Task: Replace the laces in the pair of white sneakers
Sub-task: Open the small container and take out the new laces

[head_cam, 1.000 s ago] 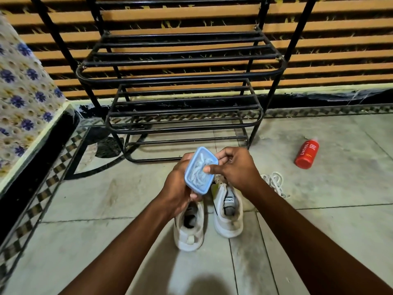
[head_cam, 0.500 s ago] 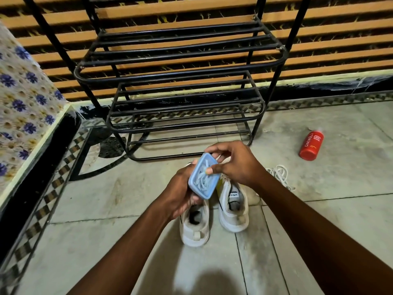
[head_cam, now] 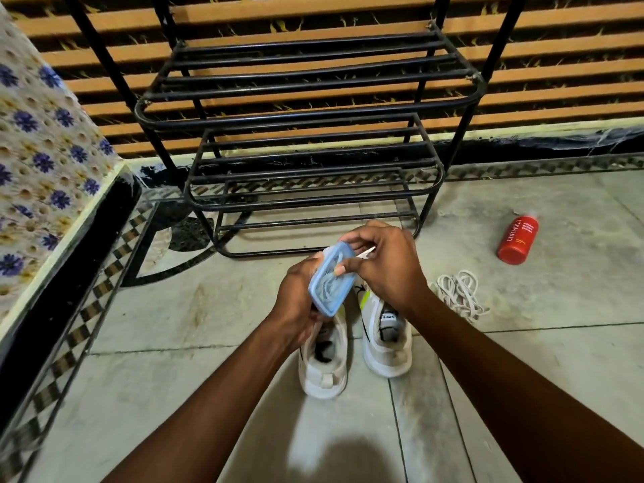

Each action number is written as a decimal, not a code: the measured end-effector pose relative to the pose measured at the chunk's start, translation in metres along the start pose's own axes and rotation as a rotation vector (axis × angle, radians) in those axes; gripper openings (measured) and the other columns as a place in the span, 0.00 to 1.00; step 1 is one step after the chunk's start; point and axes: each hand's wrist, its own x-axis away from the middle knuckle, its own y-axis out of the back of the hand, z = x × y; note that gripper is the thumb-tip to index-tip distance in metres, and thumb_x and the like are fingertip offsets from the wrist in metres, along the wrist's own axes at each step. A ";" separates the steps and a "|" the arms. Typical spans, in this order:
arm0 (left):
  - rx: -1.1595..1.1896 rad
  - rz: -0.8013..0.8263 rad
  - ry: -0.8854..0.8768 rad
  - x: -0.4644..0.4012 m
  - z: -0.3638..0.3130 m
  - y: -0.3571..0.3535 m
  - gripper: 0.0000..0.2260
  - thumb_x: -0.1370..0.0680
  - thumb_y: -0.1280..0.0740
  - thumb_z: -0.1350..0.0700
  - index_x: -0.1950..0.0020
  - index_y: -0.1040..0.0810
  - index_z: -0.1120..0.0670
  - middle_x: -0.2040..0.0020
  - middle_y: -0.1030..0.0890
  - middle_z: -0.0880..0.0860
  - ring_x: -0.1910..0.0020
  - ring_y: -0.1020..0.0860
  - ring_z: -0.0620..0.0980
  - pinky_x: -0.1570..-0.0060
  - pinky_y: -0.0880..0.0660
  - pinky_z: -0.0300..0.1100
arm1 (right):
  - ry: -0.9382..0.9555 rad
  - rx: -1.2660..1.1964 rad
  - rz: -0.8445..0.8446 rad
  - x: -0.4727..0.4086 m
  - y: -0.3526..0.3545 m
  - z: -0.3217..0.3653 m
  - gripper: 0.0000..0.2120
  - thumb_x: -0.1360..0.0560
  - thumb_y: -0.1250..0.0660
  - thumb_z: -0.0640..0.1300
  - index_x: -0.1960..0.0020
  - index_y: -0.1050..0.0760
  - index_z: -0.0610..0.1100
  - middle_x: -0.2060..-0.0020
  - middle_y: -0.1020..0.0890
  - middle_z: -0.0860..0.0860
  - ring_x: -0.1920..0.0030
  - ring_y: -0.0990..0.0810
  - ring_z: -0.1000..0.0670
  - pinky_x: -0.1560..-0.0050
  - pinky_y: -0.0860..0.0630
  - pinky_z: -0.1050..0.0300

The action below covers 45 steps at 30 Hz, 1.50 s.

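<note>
Two white sneakers stand side by side on the floor, heels toward me: the left sneaker [head_cam: 326, 364] and the right sneaker [head_cam: 385, 338]. Above them my left hand [head_cam: 299, 301] grips a small clear box with a blue lid [head_cam: 329, 282] from below; white laces show through the lid. My right hand [head_cam: 383, 266] holds the box's upper edge, its thumb pressing on the lid. A loose bundle of white laces [head_cam: 460, 294] lies on the floor to the right of the sneakers.
A black metal shoe rack [head_cam: 306, 148] stands just beyond the sneakers against a slatted wall. A red bottle [head_cam: 517, 240] lies on the tiled floor at the right. A flower-patterned covered ledge [head_cam: 41, 162] runs along the left side.
The box has tilted and dropped slightly closer to the sneakers. My right hand's fingers have shifted along its top edge, thumb now on the lid.
</note>
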 end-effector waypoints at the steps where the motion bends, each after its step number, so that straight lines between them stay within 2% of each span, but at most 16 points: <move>1: 0.026 0.000 0.010 -0.003 -0.001 0.002 0.14 0.15 0.41 0.55 0.55 0.22 0.60 0.69 0.23 0.55 0.79 0.27 0.47 0.81 0.36 0.31 | 0.009 -0.011 -0.016 0.000 0.000 0.001 0.21 0.44 0.15 0.38 0.52 0.14 0.45 0.58 0.16 0.52 0.58 0.16 0.53 0.56 0.20 0.64; 5: 0.095 -0.012 0.043 -0.015 0.000 0.019 0.12 0.16 0.40 0.51 0.50 0.24 0.58 0.67 0.25 0.56 0.76 0.33 0.49 0.80 0.42 0.33 | 0.062 -0.014 -0.021 -0.005 0.003 0.005 0.20 0.42 0.15 0.38 0.52 0.14 0.45 0.59 0.18 0.53 0.59 0.19 0.50 0.58 0.21 0.60; 7: 0.151 -0.028 0.034 -0.020 0.002 0.030 0.14 0.15 0.40 0.49 0.47 0.22 0.58 0.63 0.21 0.57 0.73 0.28 0.51 0.80 0.35 0.35 | 0.089 -0.007 0.020 -0.005 -0.001 0.006 0.19 0.39 0.17 0.37 0.50 0.15 0.46 0.58 0.19 0.54 0.57 0.20 0.51 0.57 0.21 0.59; 9: 0.239 -0.079 0.023 -0.027 0.003 0.042 0.15 0.15 0.39 0.49 0.44 0.20 0.60 0.53 0.17 0.60 0.62 0.20 0.55 0.65 0.20 0.45 | 0.159 0.009 0.048 -0.001 -0.010 0.003 0.16 0.35 0.20 0.34 0.50 0.16 0.45 0.58 0.20 0.54 0.57 0.20 0.53 0.56 0.22 0.60; 11: 0.332 -0.103 0.011 -0.032 0.002 0.055 0.16 0.16 0.38 0.49 0.39 0.20 0.61 0.46 0.18 0.60 0.51 0.19 0.57 0.46 0.20 0.52 | 0.230 0.060 0.073 0.007 -0.020 -0.001 0.13 0.32 0.24 0.31 0.52 0.18 0.43 0.58 0.20 0.53 0.58 0.21 0.53 0.56 0.22 0.59; 13: 0.397 -0.115 0.005 -0.035 -0.001 0.073 0.13 0.16 0.39 0.50 0.41 0.20 0.56 0.51 0.18 0.56 0.56 0.20 0.53 0.52 0.20 0.48 | 0.266 0.120 0.097 0.015 -0.034 -0.004 0.12 0.32 0.26 0.29 0.54 0.21 0.42 0.59 0.20 0.51 0.58 0.22 0.51 0.57 0.23 0.56; 16: 0.392 -0.148 0.012 -0.033 -0.005 0.106 0.13 0.16 0.42 0.51 0.49 0.19 0.53 0.59 0.19 0.53 0.68 0.21 0.50 0.68 0.26 0.40 | 0.291 0.177 0.187 0.024 -0.061 -0.007 0.13 0.33 0.27 0.29 0.56 0.24 0.44 0.60 0.23 0.53 0.60 0.25 0.54 0.57 0.30 0.68; 18: 0.341 -0.181 0.027 -0.029 -0.004 0.129 0.13 0.16 0.42 0.49 0.46 0.20 0.53 0.58 0.20 0.54 0.69 0.22 0.50 0.70 0.27 0.38 | 0.347 0.197 0.300 0.030 -0.083 -0.006 0.13 0.33 0.28 0.29 0.57 0.24 0.45 0.59 0.24 0.53 0.59 0.25 0.53 0.56 0.33 0.73; 19: 0.333 -0.198 0.034 -0.027 -0.003 0.141 0.14 0.17 0.42 0.48 0.44 0.20 0.53 0.57 0.20 0.54 0.69 0.22 0.50 0.71 0.26 0.38 | 0.388 0.225 0.370 0.033 -0.096 -0.005 0.12 0.33 0.29 0.30 0.56 0.24 0.45 0.58 0.24 0.52 0.58 0.23 0.50 0.55 0.31 0.70; 21: 0.341 -0.229 0.054 -0.025 -0.001 0.159 0.14 0.17 0.41 0.47 0.43 0.20 0.53 0.57 0.19 0.54 0.70 0.21 0.51 0.72 0.26 0.38 | 0.442 0.383 0.463 0.041 -0.119 -0.006 0.10 0.32 0.28 0.34 0.55 0.24 0.45 0.55 0.23 0.49 0.54 0.22 0.45 0.58 0.26 0.57; 25: 0.372 -0.292 0.069 -0.023 0.009 0.188 0.14 0.17 0.41 0.46 0.48 0.19 0.52 0.57 0.18 0.54 0.68 0.20 0.51 0.70 0.26 0.39 | 0.587 0.803 0.575 0.057 -0.159 0.006 0.12 0.37 0.26 0.37 0.57 0.21 0.47 0.57 0.24 0.49 0.58 0.21 0.45 0.72 0.35 0.56; 29: 0.404 -0.307 0.082 -0.023 0.017 0.195 0.15 0.17 0.41 0.46 0.50 0.18 0.52 0.58 0.18 0.53 0.69 0.21 0.51 0.72 0.27 0.38 | 0.554 0.913 0.710 0.066 -0.188 0.007 0.19 0.28 0.35 0.34 0.38 0.26 0.43 0.43 0.25 0.43 0.45 0.23 0.40 0.60 0.29 0.50; 32: 0.419 -0.297 0.105 -0.026 0.022 0.197 0.16 0.17 0.41 0.44 0.48 0.18 0.51 0.56 0.17 0.53 0.65 0.21 0.51 0.70 0.28 0.39 | 0.511 0.954 0.787 0.081 -0.201 0.000 0.26 0.29 0.33 0.36 0.31 0.30 0.42 0.38 0.27 0.41 0.43 0.25 0.39 0.52 0.24 0.46; 38: 0.395 -0.301 0.139 -0.031 0.032 0.201 0.17 0.16 0.42 0.43 0.44 0.18 0.51 0.53 0.16 0.52 0.61 0.21 0.50 0.68 0.27 0.39 | 0.490 0.980 0.895 0.096 -0.205 -0.011 0.27 0.33 0.28 0.36 0.35 0.29 0.41 0.37 0.30 0.39 0.40 0.27 0.37 0.50 0.21 0.44; 42: 0.393 -0.315 0.143 -0.029 0.038 0.204 0.17 0.16 0.42 0.43 0.43 0.18 0.52 0.52 0.16 0.53 0.61 0.21 0.51 0.70 0.27 0.40 | 0.467 0.964 0.920 0.092 -0.201 -0.012 0.20 0.28 0.30 0.39 0.37 0.27 0.41 0.36 0.30 0.40 0.37 0.28 0.38 0.49 0.23 0.47; 45: 0.391 -0.327 0.150 -0.027 0.039 0.207 0.18 0.15 0.43 0.43 0.45 0.18 0.51 0.53 0.16 0.53 0.61 0.20 0.51 0.70 0.27 0.40 | 0.377 0.819 0.865 0.083 -0.198 -0.018 0.11 0.27 0.34 0.40 0.45 0.25 0.41 0.43 0.28 0.42 0.42 0.25 0.39 0.52 0.23 0.48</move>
